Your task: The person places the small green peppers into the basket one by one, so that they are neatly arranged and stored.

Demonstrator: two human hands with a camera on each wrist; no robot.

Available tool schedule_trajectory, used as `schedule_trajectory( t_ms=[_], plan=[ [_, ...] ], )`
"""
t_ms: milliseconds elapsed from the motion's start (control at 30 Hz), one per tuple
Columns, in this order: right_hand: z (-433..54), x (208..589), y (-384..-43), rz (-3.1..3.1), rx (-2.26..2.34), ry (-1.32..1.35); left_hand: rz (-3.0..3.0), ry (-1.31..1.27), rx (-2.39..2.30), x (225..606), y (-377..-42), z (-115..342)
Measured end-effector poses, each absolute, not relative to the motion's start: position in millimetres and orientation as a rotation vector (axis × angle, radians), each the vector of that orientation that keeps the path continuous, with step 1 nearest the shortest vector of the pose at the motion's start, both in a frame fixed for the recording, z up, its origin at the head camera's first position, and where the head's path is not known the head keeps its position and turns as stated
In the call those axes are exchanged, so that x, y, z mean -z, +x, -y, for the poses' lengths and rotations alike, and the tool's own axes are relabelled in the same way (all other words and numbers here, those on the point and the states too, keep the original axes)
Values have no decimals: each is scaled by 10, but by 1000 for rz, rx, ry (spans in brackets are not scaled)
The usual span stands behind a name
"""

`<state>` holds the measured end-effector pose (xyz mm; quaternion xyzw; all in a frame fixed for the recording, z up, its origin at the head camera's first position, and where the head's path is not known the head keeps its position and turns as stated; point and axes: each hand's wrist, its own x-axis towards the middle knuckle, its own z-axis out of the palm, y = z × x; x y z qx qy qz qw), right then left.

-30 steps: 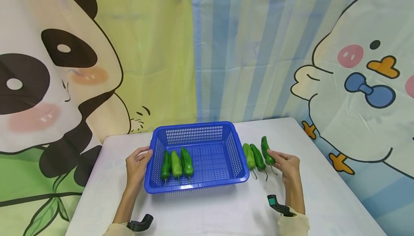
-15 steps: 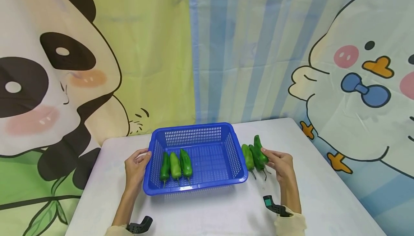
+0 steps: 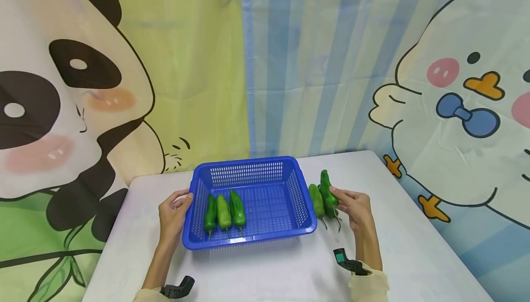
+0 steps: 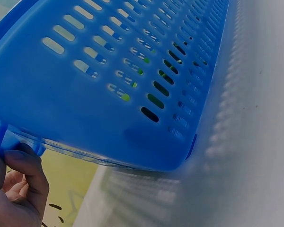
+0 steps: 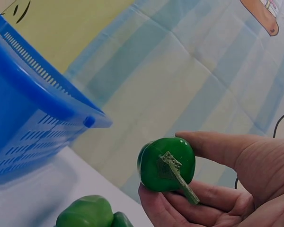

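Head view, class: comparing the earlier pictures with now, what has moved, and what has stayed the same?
The right hand, pinching a green pepper, has moved left toward the blue basket; the pepper now partly hides one of the two peppers lying outside. The left hand still holds the basket, with three peppers inside.

The head view is evenly bright, the wrist views dimmer, with small glints on the pepper [image 5: 151, 165].
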<state>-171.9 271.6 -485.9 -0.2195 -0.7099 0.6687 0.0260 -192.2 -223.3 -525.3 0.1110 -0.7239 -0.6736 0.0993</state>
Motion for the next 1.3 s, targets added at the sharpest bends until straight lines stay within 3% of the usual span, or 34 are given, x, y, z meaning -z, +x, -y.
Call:
schedule_trajectory(
  t_ms=[1300],
  plan=[
    [-2351,4568,-1794,2237,-2056,-531,2145,337,2010,5228,-1908,2227]
  ],
)
